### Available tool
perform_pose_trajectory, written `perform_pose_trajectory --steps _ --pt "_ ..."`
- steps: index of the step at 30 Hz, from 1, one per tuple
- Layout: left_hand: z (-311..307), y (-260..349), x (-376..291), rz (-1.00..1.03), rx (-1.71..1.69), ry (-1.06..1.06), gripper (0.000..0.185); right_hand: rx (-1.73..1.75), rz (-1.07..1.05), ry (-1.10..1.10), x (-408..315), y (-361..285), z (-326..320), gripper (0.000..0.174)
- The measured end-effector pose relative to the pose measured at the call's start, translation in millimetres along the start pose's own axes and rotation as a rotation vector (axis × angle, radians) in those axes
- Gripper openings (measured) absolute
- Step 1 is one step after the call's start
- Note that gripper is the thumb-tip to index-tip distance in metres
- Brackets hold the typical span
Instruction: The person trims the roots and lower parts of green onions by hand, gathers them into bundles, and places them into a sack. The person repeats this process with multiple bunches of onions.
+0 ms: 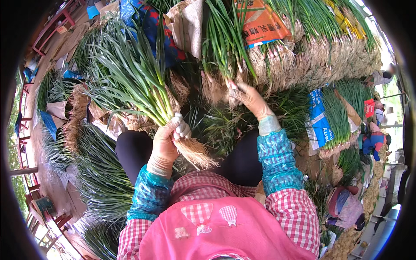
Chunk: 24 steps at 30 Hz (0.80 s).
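Note:
My left hand (pixel 169 139), in a thin glove, is closed around a bunch of what look like green garlic plants (pixel 139 87). Their flat leaves fan out to the upper left, and pale stringy roots (pixel 196 152) hang below my fist toward my lap. My right hand (pixel 250 99), also gloved, pinches a few stalks (pixel 230 61) just at their pinkish base. Those stalks lean against the near end of a stacked pile, roots toward me. Between my knees lie loose leaves and trimmings (pixel 227 125), partly shadowed.
A long stacked pile of rooted stalks (pixel 334 61) runs across the upper right, with an orange printed sack (pixel 263 24) on it. More green bunches (pixel 100 172) lie at my left. A blue-and-white sack (pixel 320 117) rests by another stack. Other people (pixel 346 208) sit at the right.

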<state>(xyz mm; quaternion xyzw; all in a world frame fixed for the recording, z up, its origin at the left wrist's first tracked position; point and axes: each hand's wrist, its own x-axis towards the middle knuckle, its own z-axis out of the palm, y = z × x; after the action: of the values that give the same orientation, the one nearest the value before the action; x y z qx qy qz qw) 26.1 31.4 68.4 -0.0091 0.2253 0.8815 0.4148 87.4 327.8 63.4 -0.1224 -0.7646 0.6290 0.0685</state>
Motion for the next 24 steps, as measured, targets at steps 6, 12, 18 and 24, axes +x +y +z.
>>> perform_pose_trajectory --steps 6,12,18,24 --pt "-5.6 -2.4 -2.4 -0.035 0.143 0.068 0.016 0.145 -0.049 0.144 -42.2 -37.7 29.1 0.032" --pt "16.4 -8.6 8.4 -0.094 0.292 0.167 0.024 -0.203 -0.142 0.06 -54.5 5.4 57.2 0.031" --pt "7.8 -16.7 3.0 -0.062 0.467 0.189 0.011 -0.481 -0.31 -0.044 -82.3 -6.2 103.4 0.025" --pt "-1.0 -19.4 4.5 -0.137 0.79 0.256 0.016 -0.159 -0.082 -0.056 -65.4 6.3 101.4 0.039"
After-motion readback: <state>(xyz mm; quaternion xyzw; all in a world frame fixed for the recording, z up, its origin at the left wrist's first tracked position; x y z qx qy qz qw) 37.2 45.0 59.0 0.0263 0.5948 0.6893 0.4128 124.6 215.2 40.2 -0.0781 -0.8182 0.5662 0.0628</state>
